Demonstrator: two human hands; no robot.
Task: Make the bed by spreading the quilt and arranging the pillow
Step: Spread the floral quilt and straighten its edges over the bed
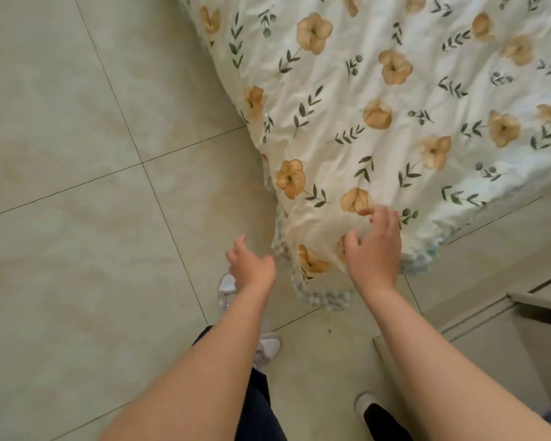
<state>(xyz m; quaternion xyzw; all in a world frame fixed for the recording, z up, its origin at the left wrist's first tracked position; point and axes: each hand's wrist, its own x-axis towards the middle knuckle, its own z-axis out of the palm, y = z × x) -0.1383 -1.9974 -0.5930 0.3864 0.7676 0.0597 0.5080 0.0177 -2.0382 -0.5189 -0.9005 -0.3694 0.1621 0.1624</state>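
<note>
Right hand [374, 249] at quilt [395, 106] corner, left hand [252, 268] beside

Both bare forearms extended forward and down, roughly parallel. Left hand [252, 265]: fingers loosely curled, holding nothing. Right hand [374, 249]: reached slightly farther forward, palm down, fingers spread and slightly bent, thumb apart, gripping nothing.

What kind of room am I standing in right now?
Most likely a home bedroom: a floral quilt drapes over what looks like a bed corner, its frilled edge hanging toward the pale tiled floor, with a light cabinet-like unit at right.
</note>
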